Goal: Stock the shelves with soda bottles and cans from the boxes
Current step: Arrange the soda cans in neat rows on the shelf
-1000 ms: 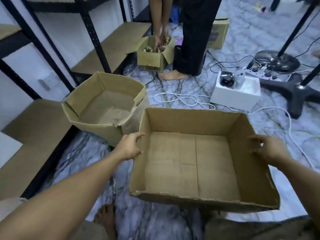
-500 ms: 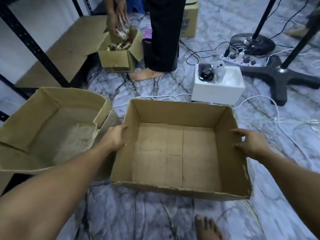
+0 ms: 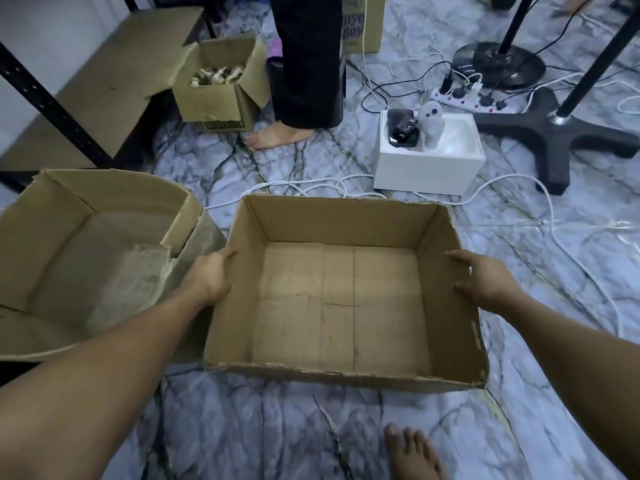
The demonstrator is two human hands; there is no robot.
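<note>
Fingers (image 3: 225,254) of your left hand (image 3: 211,277) are clamping the left wall of the empty cardboard box (image 3: 346,220), and your right hand (image 3: 485,284) is gripping the right wall, thumb lying along the rim. The box is sitting open side up in front of you, on the marble floor (image 3: 242,427) or just above it; I cannot tell which. Its long axis is running left to right between your hands. A second box (image 3: 104,199) is standing just beside its left wall. White cables (image 3: 311,183) are lying just beyond the far wall, near a white case (image 3: 429,168). A standing person's leg (image 3: 304,64) and a small carton (image 3: 214,102) are filling the way ahead beside the shelf (image 3: 104,64). Your bare foot (image 3: 412,452) is resting near the front edge, and floor is showing to the right.
</note>
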